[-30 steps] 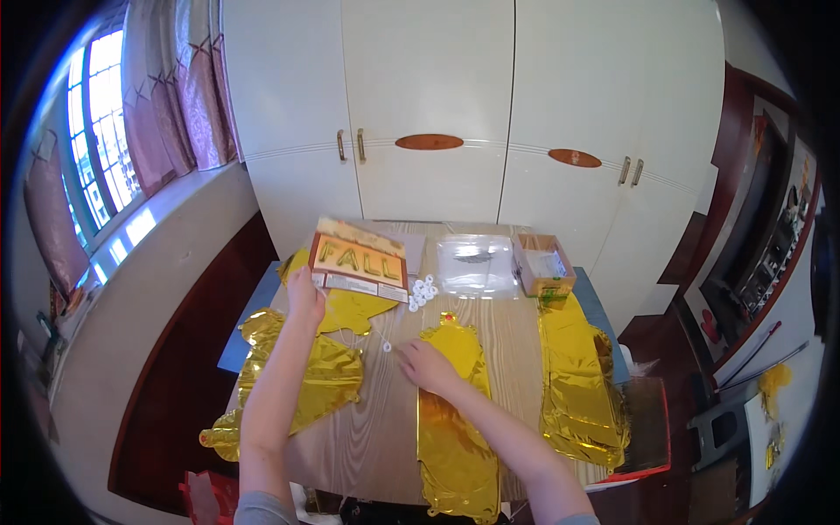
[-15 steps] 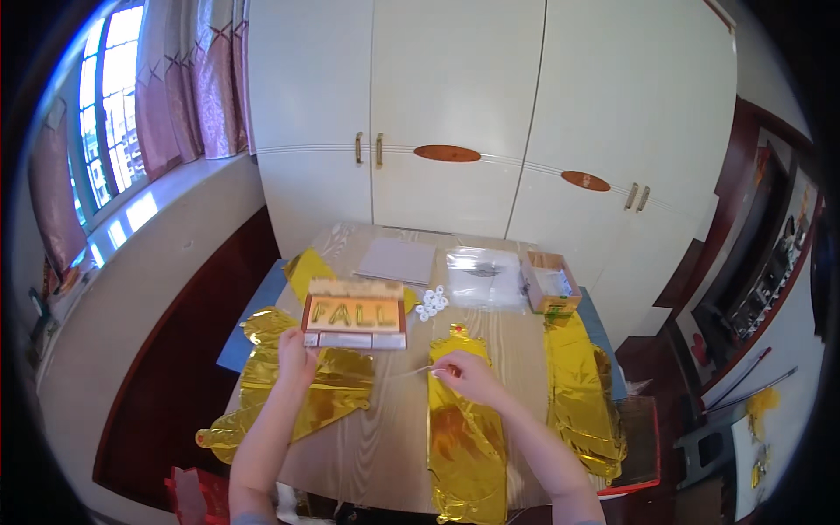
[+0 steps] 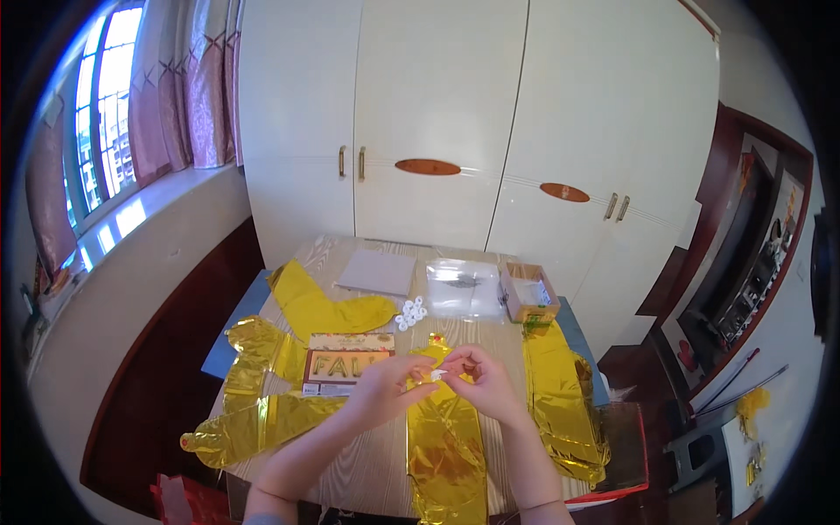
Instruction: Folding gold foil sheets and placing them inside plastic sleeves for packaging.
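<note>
My left hand (image 3: 385, 387) and my right hand (image 3: 483, 385) meet over the middle of the table, fingertips pinched together. Between them is a small white piece (image 3: 437, 374), too small to name for certain. Below my hands a flat, uninflated gold foil balloon (image 3: 446, 455) lies lengthwise toward me. Beside my left hand a package card (image 3: 337, 363) printed with gold letter balloons lies on more gold foil. Other flat foil balloons spread out at the left (image 3: 262, 429), the far left (image 3: 324, 306) and the right (image 3: 560, 402).
On the wood-patterned table (image 3: 359, 477) sit a cluster of small white rings (image 3: 410, 313), a grey-white flat pad (image 3: 378, 272), a clear plastic packet (image 3: 465, 290) and an open cardboard box (image 3: 530, 296). White cabinets (image 3: 429, 96) stand right behind the table.
My left hand has let go of the package card, now lying on the table, and moved right to meet my right hand. Both now pinch at the small white piece. The view has shifted slightly.
</note>
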`<act>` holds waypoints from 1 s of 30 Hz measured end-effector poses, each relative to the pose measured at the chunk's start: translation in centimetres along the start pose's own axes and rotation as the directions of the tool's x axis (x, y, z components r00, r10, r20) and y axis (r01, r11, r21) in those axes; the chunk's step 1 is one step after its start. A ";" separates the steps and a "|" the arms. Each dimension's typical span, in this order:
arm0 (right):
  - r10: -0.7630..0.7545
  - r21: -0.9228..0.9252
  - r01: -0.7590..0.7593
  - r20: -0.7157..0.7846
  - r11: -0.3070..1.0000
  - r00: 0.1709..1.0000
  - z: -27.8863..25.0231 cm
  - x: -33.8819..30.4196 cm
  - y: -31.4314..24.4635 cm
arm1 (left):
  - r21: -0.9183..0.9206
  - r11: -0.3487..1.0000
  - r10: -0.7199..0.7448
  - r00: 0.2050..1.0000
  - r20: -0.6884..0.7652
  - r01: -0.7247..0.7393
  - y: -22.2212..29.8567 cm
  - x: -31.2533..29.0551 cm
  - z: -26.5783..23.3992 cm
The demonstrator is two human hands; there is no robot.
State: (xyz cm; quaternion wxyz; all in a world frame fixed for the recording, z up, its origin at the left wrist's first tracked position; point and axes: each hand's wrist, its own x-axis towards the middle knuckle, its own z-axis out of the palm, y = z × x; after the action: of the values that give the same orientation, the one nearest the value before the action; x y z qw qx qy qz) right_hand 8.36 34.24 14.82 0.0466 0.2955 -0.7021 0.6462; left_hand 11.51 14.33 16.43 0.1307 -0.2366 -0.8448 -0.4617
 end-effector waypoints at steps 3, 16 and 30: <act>-0.026 0.033 0.026 -0.013 0.999 1.000 -0.2 0.5 -0.2 | -0.150 0.988 -0.041 0.999 -0.030 0.036 0.1 0.8 0.8; 0.272 0.566 -0.499 0.439 0.656 0.856 1.9 0.0 2.0 | -0.615 0.788 -0.197 0.935 -0.296 -0.029 -1.5 2.3 -0.5; 0.001 -0.376 0.059 0.159 0.925 0.987 2.6 -0.2 -0.7 | -0.614 0.772 -0.163 0.985 0.053 0.161 -2.4 1.8 -0.5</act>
State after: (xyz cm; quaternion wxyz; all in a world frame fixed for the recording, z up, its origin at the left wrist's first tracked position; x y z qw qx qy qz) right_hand 9.75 31.87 14.93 0.0571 0.3411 -0.8108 0.4723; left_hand 8.71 13.34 15.78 0.0074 -0.1922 -0.6648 -0.7218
